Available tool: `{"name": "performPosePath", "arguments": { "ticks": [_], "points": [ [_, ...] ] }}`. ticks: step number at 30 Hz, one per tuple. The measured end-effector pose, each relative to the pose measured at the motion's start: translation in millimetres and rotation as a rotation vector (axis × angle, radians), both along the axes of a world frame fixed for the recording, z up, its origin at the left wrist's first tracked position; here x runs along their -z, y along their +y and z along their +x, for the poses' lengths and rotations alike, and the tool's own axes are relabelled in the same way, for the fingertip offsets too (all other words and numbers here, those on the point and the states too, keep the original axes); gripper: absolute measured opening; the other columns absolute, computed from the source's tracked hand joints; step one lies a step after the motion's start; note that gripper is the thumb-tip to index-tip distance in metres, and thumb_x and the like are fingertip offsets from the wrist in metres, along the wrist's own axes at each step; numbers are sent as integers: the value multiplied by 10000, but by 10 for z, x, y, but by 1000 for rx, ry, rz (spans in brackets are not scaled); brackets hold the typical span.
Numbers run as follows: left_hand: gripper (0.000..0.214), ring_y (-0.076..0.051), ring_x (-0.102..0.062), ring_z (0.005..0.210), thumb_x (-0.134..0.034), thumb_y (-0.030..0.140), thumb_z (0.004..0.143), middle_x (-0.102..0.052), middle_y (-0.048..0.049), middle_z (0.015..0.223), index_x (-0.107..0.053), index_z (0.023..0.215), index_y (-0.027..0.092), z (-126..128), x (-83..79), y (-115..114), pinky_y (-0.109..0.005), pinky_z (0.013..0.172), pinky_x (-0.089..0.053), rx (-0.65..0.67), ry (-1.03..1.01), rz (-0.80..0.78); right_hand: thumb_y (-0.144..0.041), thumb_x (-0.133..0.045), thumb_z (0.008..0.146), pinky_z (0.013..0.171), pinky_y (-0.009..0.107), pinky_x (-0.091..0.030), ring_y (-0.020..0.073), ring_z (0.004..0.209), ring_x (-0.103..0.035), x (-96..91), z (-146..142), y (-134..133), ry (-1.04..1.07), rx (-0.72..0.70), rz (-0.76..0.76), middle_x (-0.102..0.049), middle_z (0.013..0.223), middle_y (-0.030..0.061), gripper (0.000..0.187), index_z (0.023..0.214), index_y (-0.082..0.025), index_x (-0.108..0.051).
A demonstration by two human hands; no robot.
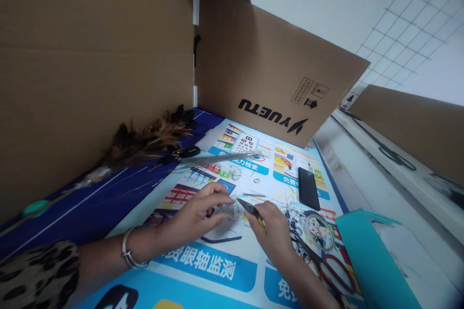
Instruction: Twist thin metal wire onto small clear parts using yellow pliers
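The small wire piece (232,211) sits between the two hands, low on the poster and just in front of the person. It is a loose, see-through tangle of thin silvery wire, roughly rounded, and its exact form is too fine to make out. The left hand (197,211) comes in from the left with fingers bent and drawn together, their tips pinching the near edge of the wire piece. A plain metal bangle (129,250) circles that wrist, and a leopard-print sleeve (38,270) sits further up the arm. The right hand (274,230) is closed in a fist around the yellow grips of slim dark pliers (249,207), whose pointed nose touches the right side of the wire piece.

The glossy printed poster (217,265), blue and white with bright pictures, covers the table under both hands. Just right of the right hand lie more scraps of wire and red-handled scissors (337,271). Beyond them stands a teal folder (373,256). A flat black phone (309,187) lies above the right hand. Further back rest a long bundle of straight grey wires (221,158) and a small wire ball (235,172). A brown feather duster (145,141) lies to the left, and plain cardboard panels (268,67) stand upright behind everything
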State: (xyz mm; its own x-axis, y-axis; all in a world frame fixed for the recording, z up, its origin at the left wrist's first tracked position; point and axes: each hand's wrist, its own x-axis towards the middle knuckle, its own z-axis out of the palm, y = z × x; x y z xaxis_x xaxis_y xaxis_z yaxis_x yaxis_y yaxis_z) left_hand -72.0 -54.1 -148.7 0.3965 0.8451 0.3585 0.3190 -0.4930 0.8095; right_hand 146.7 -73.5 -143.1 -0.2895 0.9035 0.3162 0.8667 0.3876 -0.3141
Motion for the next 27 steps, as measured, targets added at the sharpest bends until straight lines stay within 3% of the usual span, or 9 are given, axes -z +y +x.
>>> {"name": "performPosePath", "arguments": {
  "ticks": [4, 12, 18, 22, 27],
  "points": [
    [229, -210, -465, 997, -547, 193, 762, -482, -60, 1050, -627, 972, 240, 3, -18, -3, -312, 824, -454, 9, -7, -8, -341, -491, 837, 682, 250, -397, 170, 787, -513, -4, -9, -12, -2, -11, 13, -567, 791, 47, 175, 801, -188, -569],
    [318, -156, -515, 801, -587, 225, 737, -509, -55, 1030, -563, 1054, 214, 14, -55, 9, -296, 753, -466, -21, 3, -79, -351, -489, 837, 681, 251, -398, 172, 787, -514, -1, 0, -13, 8, -10, 4, -570, 803, 49, 182, 807, -190, -569],
    [307, -212, -482, 1013, -608, 239, 723, -543, -61, 1064, -592, 1029, 215, 0, -29, 62, -345, 894, -407, 33, -33, -112, -348, -487, 840, 695, 258, -397, 176, 792, -511, -7, -1, -17, 15, -13, 0, -569, 798, 49, 185, 825, -189, -580],
    [193, -190, -524, 962, -578, 226, 762, -594, -53, 981, -638, 944, 202, 7, -18, 81, -322, 882, -414, 126, -111, -173, -342, -489, 840, 707, 258, -393, 176, 800, -509, -9, -8, -20, 20, -11, -6, -565, 795, 46, 180, 822, -188, -581],
    [143, -189, -547, 912, -577, 219, 766, -624, -55, 925, -662, 876, 184, 13, -10, 80, -310, 837, -434, 135, -121, -197, -314, -497, 835, 703, 249, -389, 177, 810, -507, -21, -30, -35, 28, -9, -34, -562, 806, 45, 144, 831, -191, -572]
  ]
}}
